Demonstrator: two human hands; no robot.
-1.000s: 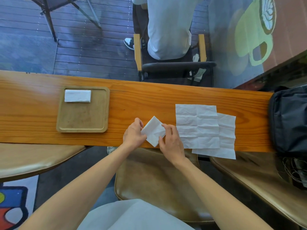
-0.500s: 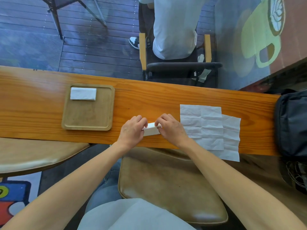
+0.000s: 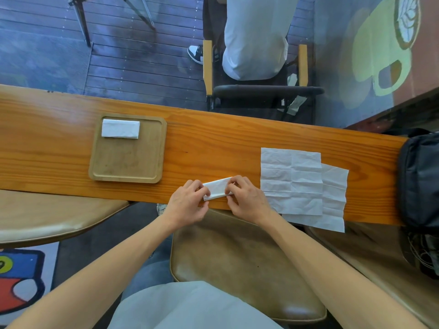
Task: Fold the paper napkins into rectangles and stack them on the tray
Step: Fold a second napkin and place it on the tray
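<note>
A white napkin folded into a narrow rectangle (image 3: 217,189) lies on the wooden counter near its front edge. My left hand (image 3: 187,203) pinches its left end and my right hand (image 3: 247,198) pinches its right end. To the right lie two unfolded napkins (image 3: 291,179), one overlapping the other, the lower one hanging over the counter's edge. At the left sits a square wooden tray (image 3: 128,169) with one folded napkin (image 3: 120,128) in its far left corner.
A black bag (image 3: 420,176) rests at the counter's right end. Tan stools stand below the counter (image 3: 213,148): one under my arms (image 3: 237,269), one at the left (image 3: 47,219). Beyond the counter a person sits in a chair (image 3: 254,91).
The napkin went from a tilted square held up between my hands to a narrow rectangle pressed flat on the counter. Both hands closed in on its ends.
</note>
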